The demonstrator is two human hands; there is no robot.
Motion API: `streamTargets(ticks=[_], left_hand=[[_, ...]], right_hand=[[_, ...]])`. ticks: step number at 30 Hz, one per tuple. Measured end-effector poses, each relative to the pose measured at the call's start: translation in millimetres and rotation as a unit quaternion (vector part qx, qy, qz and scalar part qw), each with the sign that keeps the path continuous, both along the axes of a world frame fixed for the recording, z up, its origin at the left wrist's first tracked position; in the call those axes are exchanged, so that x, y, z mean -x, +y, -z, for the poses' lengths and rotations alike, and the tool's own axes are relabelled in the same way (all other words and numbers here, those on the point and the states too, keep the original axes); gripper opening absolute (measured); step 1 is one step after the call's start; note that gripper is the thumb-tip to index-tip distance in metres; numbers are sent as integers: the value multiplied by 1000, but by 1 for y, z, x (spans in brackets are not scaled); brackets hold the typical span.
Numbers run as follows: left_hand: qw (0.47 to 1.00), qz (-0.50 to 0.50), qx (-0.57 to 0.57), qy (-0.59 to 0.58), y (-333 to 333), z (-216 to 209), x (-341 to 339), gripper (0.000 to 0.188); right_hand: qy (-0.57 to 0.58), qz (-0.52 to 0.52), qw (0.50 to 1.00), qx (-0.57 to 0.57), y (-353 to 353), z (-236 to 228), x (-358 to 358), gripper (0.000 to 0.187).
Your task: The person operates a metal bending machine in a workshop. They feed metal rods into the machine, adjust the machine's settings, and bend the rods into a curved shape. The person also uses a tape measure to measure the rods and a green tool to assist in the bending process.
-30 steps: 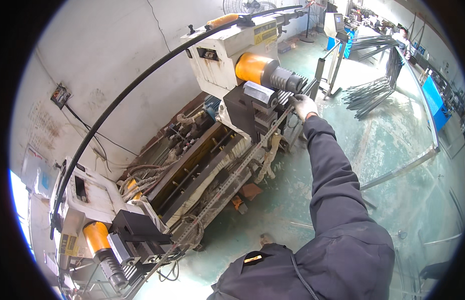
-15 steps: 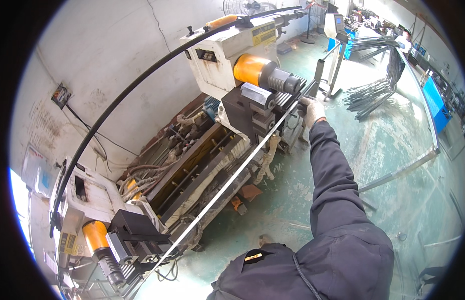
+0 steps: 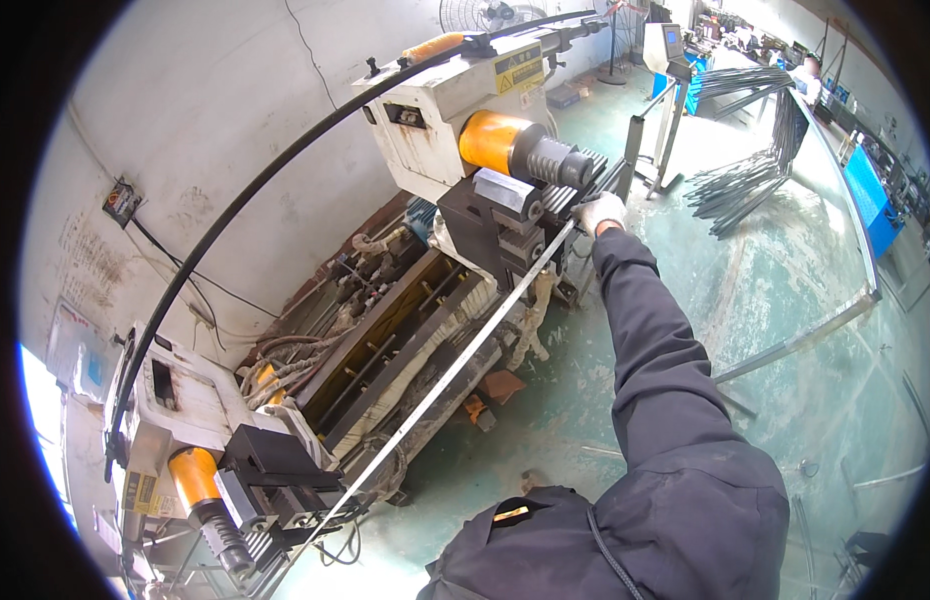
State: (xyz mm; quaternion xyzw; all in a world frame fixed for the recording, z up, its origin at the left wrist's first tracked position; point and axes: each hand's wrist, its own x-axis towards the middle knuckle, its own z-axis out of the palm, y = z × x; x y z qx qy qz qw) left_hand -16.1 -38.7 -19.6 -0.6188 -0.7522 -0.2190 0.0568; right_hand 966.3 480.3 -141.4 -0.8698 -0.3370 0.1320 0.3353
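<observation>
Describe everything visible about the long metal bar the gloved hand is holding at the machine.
The long metal bar is thin, straight and silvery-grey, like bare steel. It lies slantwise along the front of the double-headed bending machine, from the dark clamp block at lower left up to the grooved die at upper right. The right hand, in a white glove, grips its upper end beside the die. Its lower end is lost among the clamp parts.

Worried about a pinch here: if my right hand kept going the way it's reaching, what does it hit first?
Most likely the dark ribbed die block on the machine head: the right hand, gripping the long metal bar, is already next to it. Depth is uncertain.
</observation>
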Motion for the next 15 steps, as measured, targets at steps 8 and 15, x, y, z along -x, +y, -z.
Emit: streamTargets(ticks=[8,15], left_hand=[[987,-37,-21,-153,-14,24,27,16],[997,-53,59,-23,-9,-5,1,14]], right_hand=[[161,24,980,-119,-4,21,-6,39],[119,7,986,-120,-7,21,-4,40]])
